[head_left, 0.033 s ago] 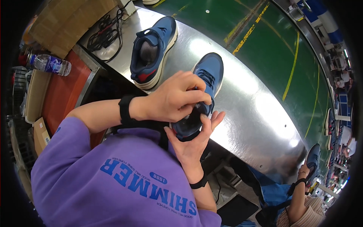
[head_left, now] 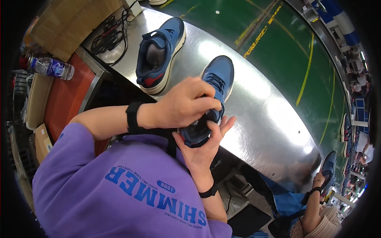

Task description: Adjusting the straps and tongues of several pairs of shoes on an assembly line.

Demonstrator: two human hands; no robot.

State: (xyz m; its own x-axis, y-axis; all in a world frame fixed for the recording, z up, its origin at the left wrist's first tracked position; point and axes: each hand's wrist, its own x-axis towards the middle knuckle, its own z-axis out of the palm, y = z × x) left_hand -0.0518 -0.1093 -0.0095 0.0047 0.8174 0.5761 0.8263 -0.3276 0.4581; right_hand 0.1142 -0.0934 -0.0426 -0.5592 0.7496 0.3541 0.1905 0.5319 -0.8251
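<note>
Blue with dark laces, the held shoe (head_left: 225,73) pointed its toe away from the person, over the bare metal bench (head_left: 260,113), its heel end past the near edge. The left hand (head_left: 179,102) bent over the shoe's opening, fingers (head_left: 207,104) curled tight and pinching at the tongue area; exactly what they gripped was hidden. The right hand (head_left: 201,155) cupped the heel, one finger hooked onto the collar while others were spread out on the held shoe's right. A matching shoe (head_left: 174,32), something dark filling its opening, stood to the held shoe's left and farther out. Beyond that, farther left of the held shoe, lay a tangled black cable (head_left: 107,41); a clear bottle (head_left: 53,68) showed farther left still. Well to its right, a co-worker (head_left: 314,216) held another dark blue shoe (head_left: 329,162).
</note>
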